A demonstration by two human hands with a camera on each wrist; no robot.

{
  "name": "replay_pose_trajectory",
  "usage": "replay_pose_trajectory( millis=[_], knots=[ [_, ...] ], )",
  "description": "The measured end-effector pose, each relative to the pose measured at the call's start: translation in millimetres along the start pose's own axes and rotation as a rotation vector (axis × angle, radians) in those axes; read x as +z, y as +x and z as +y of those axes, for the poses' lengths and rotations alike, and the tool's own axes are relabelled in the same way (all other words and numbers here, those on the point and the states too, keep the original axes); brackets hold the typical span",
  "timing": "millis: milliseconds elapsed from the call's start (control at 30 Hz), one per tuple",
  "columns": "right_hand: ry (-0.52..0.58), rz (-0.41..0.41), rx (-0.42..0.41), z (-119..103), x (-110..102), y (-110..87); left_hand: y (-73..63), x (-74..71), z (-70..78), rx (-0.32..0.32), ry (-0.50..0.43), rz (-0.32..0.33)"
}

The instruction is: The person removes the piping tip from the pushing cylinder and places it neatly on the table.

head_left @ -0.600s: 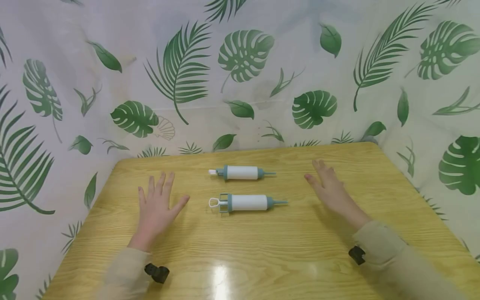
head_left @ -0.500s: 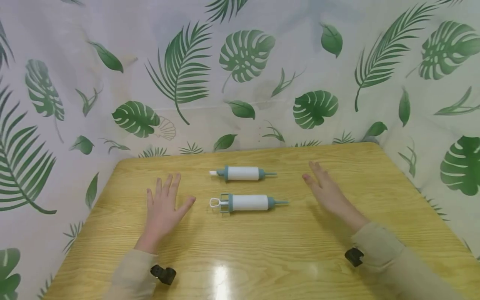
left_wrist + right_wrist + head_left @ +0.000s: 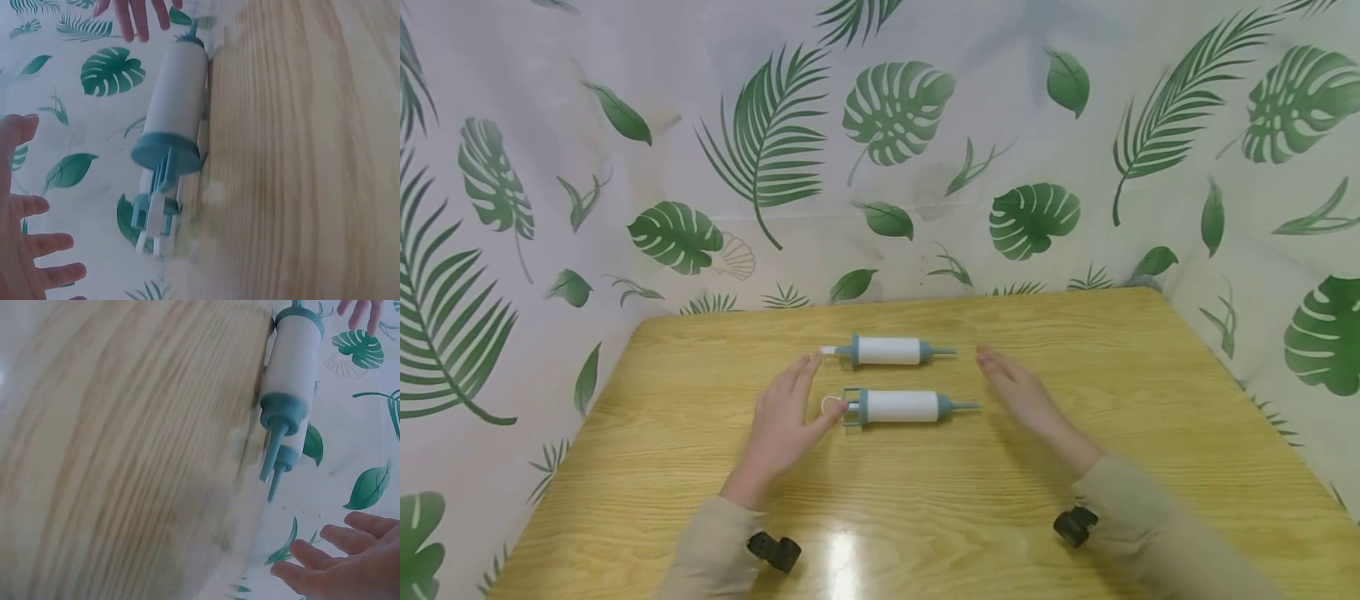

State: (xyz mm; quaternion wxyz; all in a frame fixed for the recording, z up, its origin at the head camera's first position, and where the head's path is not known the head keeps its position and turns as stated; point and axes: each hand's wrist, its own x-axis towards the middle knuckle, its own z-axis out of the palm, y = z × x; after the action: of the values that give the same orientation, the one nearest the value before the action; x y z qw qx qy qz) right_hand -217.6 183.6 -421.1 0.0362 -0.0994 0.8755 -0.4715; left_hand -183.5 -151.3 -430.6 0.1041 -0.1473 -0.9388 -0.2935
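Observation:
Two syringes with white barrels and teal ends lie parallel on the table, teal nozzles pointing right. The near syringe [image 3: 902,407] has a white loop handle at its left end; the far syringe [image 3: 887,351] lies just behind it. My left hand [image 3: 782,421] hovers at the handle ends, fingers spread, its thumb overlapping the near handle in the head view; contact cannot be told. Beyond the nozzle tips, my right hand [image 3: 1026,404] holds its fingers extended, apart from both syringes. In the right wrist view, the right hand [image 3: 344,559] has nothing in it.
The wooden table [image 3: 887,492] has its back edge against a white cloth [image 3: 805,167] printed with green leaves. More of this cloth hangs at the left and right sides. Black wrist cameras sit on the left cuff [image 3: 775,552] and right cuff [image 3: 1075,527].
My left hand has moved right, up to the syringes' handle ends. The right hand has come left, closer to the nozzles. Both syringes stay in place.

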Motion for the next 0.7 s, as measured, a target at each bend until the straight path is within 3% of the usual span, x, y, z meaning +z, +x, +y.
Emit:
replay_pose_trajectory(
  millis=[233, 500, 700],
  knots=[
    [0.046, 0.044, -0.066, -1.0, 14.8, 5.5, 10.0, 17.2, 15.8, 0.075, 0.024, -0.017],
    [-0.149, -0.022, -0.219, 0.0, 26.7, 12.8, 23.5, 31.0, 28.0, 0.230, 0.169, -0.074],
    [-0.292, -0.099, -0.331, 5.0, 31.1, 18.7, 31.6, 36.9, 30.1, 0.380, 0.278, -0.182]
  ],
)
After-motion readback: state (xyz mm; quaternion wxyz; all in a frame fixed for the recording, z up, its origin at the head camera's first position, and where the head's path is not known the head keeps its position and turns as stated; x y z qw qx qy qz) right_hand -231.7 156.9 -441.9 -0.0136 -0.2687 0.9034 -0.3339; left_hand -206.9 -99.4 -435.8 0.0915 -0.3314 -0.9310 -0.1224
